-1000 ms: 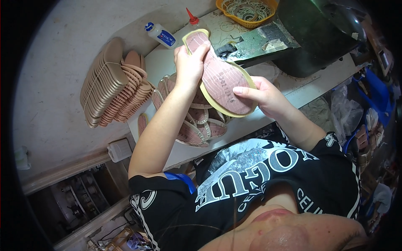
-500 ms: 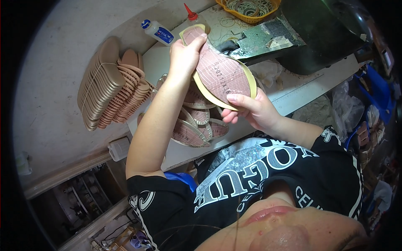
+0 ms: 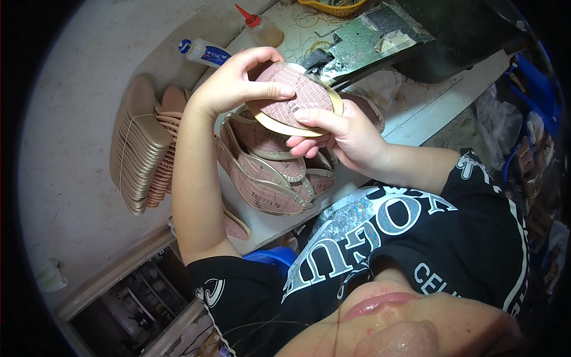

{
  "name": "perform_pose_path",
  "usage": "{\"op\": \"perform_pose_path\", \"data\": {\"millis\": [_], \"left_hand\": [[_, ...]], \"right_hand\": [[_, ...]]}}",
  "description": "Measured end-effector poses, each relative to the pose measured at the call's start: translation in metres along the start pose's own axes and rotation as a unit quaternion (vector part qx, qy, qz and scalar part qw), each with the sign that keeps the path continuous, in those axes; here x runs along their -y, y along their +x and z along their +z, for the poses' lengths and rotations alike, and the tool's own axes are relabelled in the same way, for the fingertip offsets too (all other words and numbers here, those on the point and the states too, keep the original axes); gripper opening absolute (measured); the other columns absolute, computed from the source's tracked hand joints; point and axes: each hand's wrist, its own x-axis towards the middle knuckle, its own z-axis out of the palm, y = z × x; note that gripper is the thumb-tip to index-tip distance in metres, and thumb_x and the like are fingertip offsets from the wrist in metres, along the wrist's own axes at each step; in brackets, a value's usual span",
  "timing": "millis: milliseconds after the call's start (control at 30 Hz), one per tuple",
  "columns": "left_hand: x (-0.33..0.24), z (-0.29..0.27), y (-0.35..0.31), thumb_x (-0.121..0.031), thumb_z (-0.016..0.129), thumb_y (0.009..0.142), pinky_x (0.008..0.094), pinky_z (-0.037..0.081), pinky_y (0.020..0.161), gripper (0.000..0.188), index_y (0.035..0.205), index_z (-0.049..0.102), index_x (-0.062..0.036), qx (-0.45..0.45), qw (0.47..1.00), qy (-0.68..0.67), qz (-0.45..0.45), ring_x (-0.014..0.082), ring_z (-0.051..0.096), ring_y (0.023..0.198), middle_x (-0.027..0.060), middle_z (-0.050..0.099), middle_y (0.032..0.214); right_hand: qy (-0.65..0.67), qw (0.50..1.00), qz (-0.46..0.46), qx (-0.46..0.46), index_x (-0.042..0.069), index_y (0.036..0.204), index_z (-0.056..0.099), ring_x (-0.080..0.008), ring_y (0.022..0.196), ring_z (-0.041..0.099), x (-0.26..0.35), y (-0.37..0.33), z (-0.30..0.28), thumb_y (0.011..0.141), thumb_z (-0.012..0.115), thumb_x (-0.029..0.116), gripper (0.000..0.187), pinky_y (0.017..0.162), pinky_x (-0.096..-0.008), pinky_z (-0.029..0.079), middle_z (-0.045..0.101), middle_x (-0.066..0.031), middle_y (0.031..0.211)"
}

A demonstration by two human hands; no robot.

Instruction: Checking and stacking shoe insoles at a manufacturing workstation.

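An insole (image 3: 306,86) with a pinkish gridded board face and a yellow margin is held up over the worktable between both hands. My left hand (image 3: 235,83) grips its far left part, thumb on the board and fingers behind. On the near right edge, my right hand (image 3: 354,128) pinches it, thumb on top and fingers underneath. The insole looks foreshortened, and its narrow end is not visible. Below lies a loose pile of similar pink-brown insoles (image 3: 262,184) with pale wrapped edges.
Left of my left forearm stands a banded stack of gold and pinkish insoles (image 3: 140,154). Farther back are a white bottle with a blue label (image 3: 208,53), a red-tipped squeeze bottle (image 3: 264,33), a yellow basket (image 3: 339,7) and a green, worn metal plate (image 3: 366,50).
My left hand has moved from the insole's narrow end toward its wide part. The insole now shows shorter and tilted. The whole view has shifted somewhat.
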Motion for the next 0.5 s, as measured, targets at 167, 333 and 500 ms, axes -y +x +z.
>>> {"op": "perform_pose_path", "data": {"millis": [167, 333, 500], "left_hand": [[0.006, -0.006, -0.003, -0.036, 0.078, 0.071, 0.0248, 0.043, 0.065, 0.044, 0.094, 0.058, -0.0047, -0.017, 0.995, 0.087, 0.052, 0.0098, 0.051, 0.073, 0.0012, 0.056, 0.078], [0.004, 0.001, -0.016, -0.030, 0.072, 0.081, 0.0230, 0.042, 0.075, 0.037, 0.100, 0.055, -0.0036, -0.013, 0.998, 0.052, -0.020, 0.0094, 0.050, 0.086, 0.0016, 0.055, 0.090], [0.011, 0.012, -0.028, -0.028, 0.070, 0.083, 0.0242, 0.044, 0.078, 0.036, 0.103, 0.053, -0.0020, -0.052, 0.998, -0.017, -0.029, 0.0086, 0.051, 0.088, 0.0019, 0.057, 0.093]], "right_hand": [[-0.044, 0.999, -0.015, -0.024, -0.002, 0.104, 0.061, -0.0166, 0.069, 0.067, 0.001, 0.003, -0.001, 0.091, 0.058, 0.029, 0.033, 0.062, -0.0229, 0.054, 0.068, -0.0138, 0.084], [-0.069, 0.996, -0.034, -0.041, -0.004, 0.102, 0.062, -0.0150, 0.069, 0.068, 0.004, 0.005, 0.000, 0.094, 0.053, 0.031, 0.037, 0.059, -0.0212, 0.054, 0.068, -0.0123, 0.086], [-0.084, 0.996, -0.026, -0.027, -0.004, 0.101, 0.062, -0.0162, 0.070, 0.069, 0.006, 0.009, -0.001, 0.092, 0.055, 0.032, 0.038, 0.059, -0.0209, 0.054, 0.068, -0.0131, 0.087]]}}
